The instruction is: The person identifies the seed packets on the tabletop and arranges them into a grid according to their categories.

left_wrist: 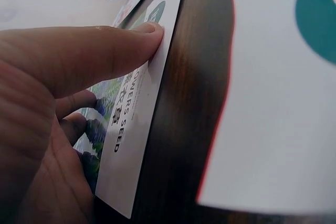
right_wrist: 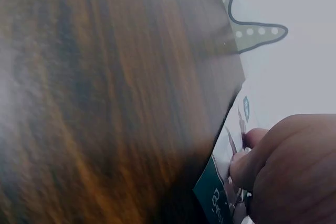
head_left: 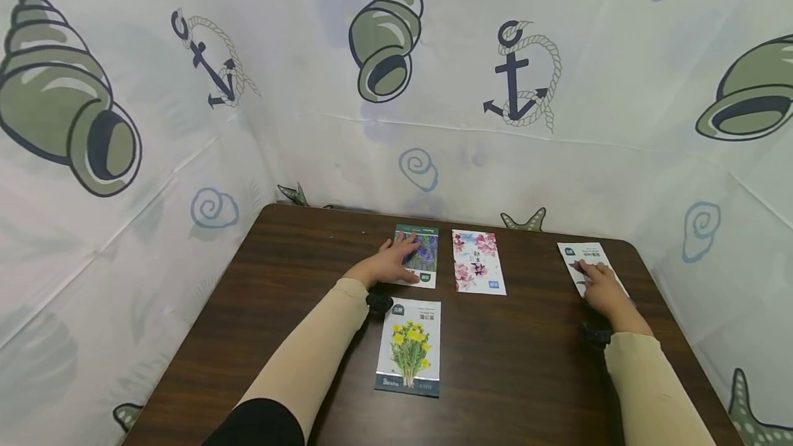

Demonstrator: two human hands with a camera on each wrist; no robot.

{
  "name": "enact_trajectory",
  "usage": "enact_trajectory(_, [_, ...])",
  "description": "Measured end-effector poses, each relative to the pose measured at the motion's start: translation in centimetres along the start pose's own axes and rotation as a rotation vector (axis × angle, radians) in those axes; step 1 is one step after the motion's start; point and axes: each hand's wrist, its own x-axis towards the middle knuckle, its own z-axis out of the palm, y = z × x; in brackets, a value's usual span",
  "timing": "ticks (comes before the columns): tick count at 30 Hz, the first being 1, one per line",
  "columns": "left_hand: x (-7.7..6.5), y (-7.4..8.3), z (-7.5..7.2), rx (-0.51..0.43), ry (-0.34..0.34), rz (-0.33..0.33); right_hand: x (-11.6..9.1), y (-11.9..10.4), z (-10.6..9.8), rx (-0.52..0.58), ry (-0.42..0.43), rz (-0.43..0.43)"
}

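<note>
My left hand [head_left: 392, 263] rests spread over a purple-flowered seed packet [head_left: 429, 253] lying flat on the table. In the left wrist view the thumb [left_wrist: 131, 45] touches the white strip of that packet, whose printing reads "flowers seed". At the right, my right hand [head_left: 608, 292] lies with its fingertips on a white seed packet [head_left: 585, 252], which it partly covers. The right wrist view shows the thumb and a finger against the face of this packet [right_wrist: 223, 145]; its dark green end sticks out.
A pink-blossom packet [head_left: 478, 263] lies between the hands. Nearer me is a yellow-flower packet [head_left: 409, 349], just below the left wrist. The brown wooden table [head_left: 520, 363] meets a white curtain [head_left: 310, 150] printed with shells and anchors at its back and sides.
</note>
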Motion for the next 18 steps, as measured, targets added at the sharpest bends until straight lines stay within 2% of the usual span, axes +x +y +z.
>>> enact_trajectory(6, [-0.3, 0.5, -0.2, -0.002, 0.002, -0.001, -0.4, -0.7, 0.3, -0.008, -0.002, 0.019])
enact_trajectory(13, [-0.3, 0.4, -0.1, -0.007, 0.004, -0.007, -0.8, -1.0, 0.7, -0.022, -0.024, 0.047])
enact_trajectory(18, [-0.2, 0.4, 0.1, -0.019, 0.002, -0.011, -1.2, -1.1, 1.3, -0.019, 0.004, 0.056])
